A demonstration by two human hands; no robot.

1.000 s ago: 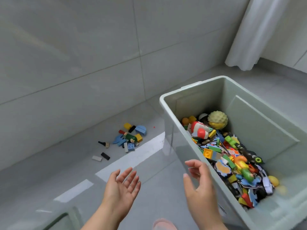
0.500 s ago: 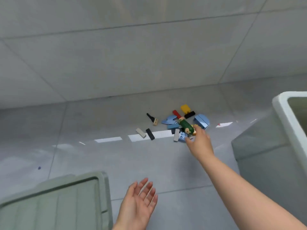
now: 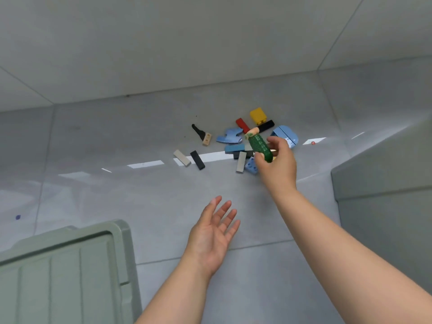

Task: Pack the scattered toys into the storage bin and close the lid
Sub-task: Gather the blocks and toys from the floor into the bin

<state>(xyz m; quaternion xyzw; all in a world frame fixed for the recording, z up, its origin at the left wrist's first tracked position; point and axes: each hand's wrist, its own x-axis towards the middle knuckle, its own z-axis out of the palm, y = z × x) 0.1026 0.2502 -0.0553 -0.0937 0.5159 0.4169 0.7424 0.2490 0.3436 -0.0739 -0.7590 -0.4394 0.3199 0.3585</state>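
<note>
A: Grey tiled floor (image 3: 117, 183), wall behind. Loose toy pieces (image 3: 233, 146) far centre; lid (image 3: 63, 272) lies near left, storage bin (image 3: 383, 183) at right edge.

B: Hands?

A: Right hand (image 3: 278, 164) has its grip closed around a green cucumber toy (image 3: 259, 146), raised over the pile. Left hand (image 3: 212, 235) open, palm up, empty.

B: Step?

A: Picking up, I judge. Next: carry it right, into the bin.

Toys: loose pile on floor, incl. green cucumber toy (image 3: 259, 147), tilted, gripped.
Lid (image 3: 63, 272): sage green, off, flat on floor.
</note>
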